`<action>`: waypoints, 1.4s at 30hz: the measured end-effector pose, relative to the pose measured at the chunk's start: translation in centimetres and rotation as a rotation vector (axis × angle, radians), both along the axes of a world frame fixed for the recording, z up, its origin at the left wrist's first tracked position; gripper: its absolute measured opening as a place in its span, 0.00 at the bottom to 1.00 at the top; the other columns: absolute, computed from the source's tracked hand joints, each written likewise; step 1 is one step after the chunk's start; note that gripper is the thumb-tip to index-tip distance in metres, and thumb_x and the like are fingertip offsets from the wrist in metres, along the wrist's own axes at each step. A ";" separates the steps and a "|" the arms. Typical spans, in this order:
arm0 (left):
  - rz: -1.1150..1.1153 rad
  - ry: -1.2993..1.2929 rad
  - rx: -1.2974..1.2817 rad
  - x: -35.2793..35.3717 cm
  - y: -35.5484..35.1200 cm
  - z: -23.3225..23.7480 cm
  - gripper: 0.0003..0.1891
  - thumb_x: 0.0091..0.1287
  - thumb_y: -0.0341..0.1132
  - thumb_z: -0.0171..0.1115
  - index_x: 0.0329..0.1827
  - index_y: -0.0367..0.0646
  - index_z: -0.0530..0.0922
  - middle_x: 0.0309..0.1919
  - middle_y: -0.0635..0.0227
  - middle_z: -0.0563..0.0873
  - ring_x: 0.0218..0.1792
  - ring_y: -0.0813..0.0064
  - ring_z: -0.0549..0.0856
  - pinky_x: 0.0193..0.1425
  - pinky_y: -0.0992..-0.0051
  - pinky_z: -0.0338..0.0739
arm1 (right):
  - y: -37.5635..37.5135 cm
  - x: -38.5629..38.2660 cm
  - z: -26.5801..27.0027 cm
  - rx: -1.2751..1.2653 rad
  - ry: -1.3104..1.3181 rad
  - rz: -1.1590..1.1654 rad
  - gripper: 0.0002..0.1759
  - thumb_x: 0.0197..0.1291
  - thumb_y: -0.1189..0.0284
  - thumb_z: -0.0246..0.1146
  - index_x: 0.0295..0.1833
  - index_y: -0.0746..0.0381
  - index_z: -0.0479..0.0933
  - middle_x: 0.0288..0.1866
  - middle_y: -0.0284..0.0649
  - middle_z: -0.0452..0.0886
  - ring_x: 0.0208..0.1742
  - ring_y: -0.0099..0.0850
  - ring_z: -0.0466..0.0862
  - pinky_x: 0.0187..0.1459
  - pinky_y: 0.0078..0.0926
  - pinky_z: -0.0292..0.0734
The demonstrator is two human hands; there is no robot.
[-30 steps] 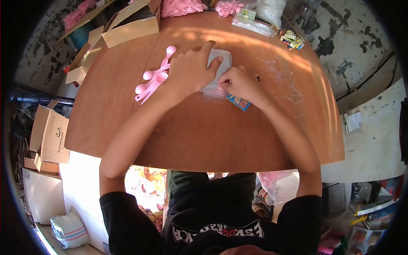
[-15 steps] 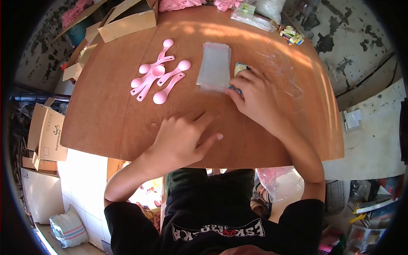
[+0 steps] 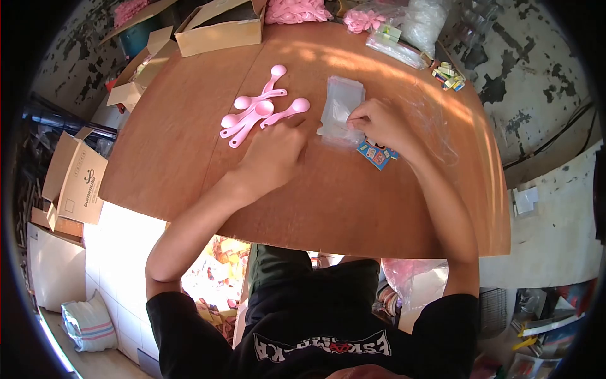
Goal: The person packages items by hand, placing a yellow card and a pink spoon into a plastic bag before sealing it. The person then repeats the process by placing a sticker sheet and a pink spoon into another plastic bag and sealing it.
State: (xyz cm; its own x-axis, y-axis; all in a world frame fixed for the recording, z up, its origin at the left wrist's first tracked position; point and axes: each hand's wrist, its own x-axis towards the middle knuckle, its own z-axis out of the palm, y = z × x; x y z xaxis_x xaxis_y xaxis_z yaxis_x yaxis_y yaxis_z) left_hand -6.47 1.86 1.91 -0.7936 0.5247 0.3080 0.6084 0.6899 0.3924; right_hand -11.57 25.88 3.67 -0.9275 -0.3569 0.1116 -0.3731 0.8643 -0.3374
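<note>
Several pink measuring spoons lie in a loose cluster on the brown table. My left hand is over the cluster's near side, its fingers curled down and the tips hidden; one spoon that lay there is covered from view. A stack of clear plastic bags rests to the right of the spoons. At the stack's lower right edge, my right hand has its fingers pinched on a plastic bag. Partly beneath that hand sits a blue printed card.
An open cardboard box stands at the table's back left. Pink items and a bulky clear plastic bag are at the back. Small yellow boxes lie at back right. Clear plastic film spreads on the right side.
My left hand has moved forward onto the near spoons. My right hand has shifted from the card to the bags, and the blue card now lies nearer me. The camera view has shifted.
</note>
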 end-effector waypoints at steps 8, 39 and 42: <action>-0.412 0.171 0.441 -8.1 3.7 -3.5 0.11 0.60 0.23 0.64 0.46 0.39 0.81 0.49 0.57 0.85 0.40 0.65 0.85 0.40 0.69 0.77 | 0.5 1.5 0.1 -0.200 0.095 0.007 0.11 0.57 0.65 0.66 0.37 0.62 0.85 0.31 0.44 0.85 0.31 0.39 0.84 0.37 0.35 0.77; -0.312 -0.361 0.653 -8.5 3.6 -3.8 0.14 0.64 0.33 0.68 0.50 0.35 0.82 0.45 0.60 0.87 0.49 0.71 0.85 0.55 0.70 0.78 | 0.1 1.0 -0.2 -0.494 0.116 -0.018 0.14 0.60 0.68 0.66 0.47 0.66 0.82 0.38 0.43 0.86 0.38 0.32 0.84 0.39 0.32 0.75; -0.271 -0.430 0.669 -9.0 3.4 -4.4 0.10 0.66 0.30 0.66 0.47 0.35 0.84 0.42 0.64 0.88 0.45 0.77 0.85 0.51 0.74 0.79 | -1.0 5.5 1.1 -0.064 0.377 -0.053 0.14 0.57 0.68 0.68 0.43 0.67 0.80 0.38 0.43 0.83 0.38 0.41 0.83 0.39 0.36 0.76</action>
